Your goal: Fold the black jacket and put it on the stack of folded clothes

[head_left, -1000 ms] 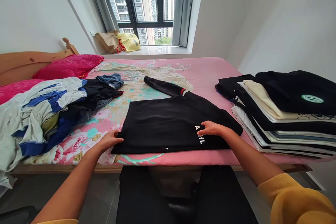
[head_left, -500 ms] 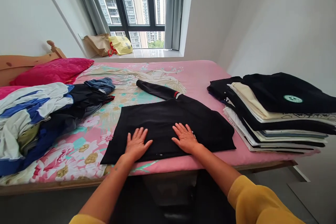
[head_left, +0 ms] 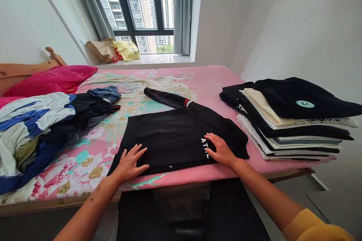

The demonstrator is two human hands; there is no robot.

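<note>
A black long-sleeved shirt (head_left: pixel 175 135) with white letters lies partly folded on the pink flowered bed sheet (head_left: pixel 215 79), near the bed's front edge. One black sleeve with a red and white cuff stretches away toward the back. My left hand (head_left: pixel 130 162) lies flat with fingers spread on the shirt's near left corner. Over on the shirt's right side, my right hand (head_left: pixel 220 150) rests flat beside the white letters. Neither hand grips anything.
A tall stack of folded clothes (head_left: pixel 288 120) sits on the bed's right edge. A heap of unfolded clothes (head_left: pixel 42 124) covers the left side, next to red pillows (head_left: pixel 51 77). Paper bags (head_left: pixel 113 49) stand on the window sill. A dark chair (head_left: pixel 192 214) is below, between my arms.
Half a second ago both hands lay close together on the shirt's middle; they have slid apart, the left toward the left corner and the right toward the letters, uncovering the print.
</note>
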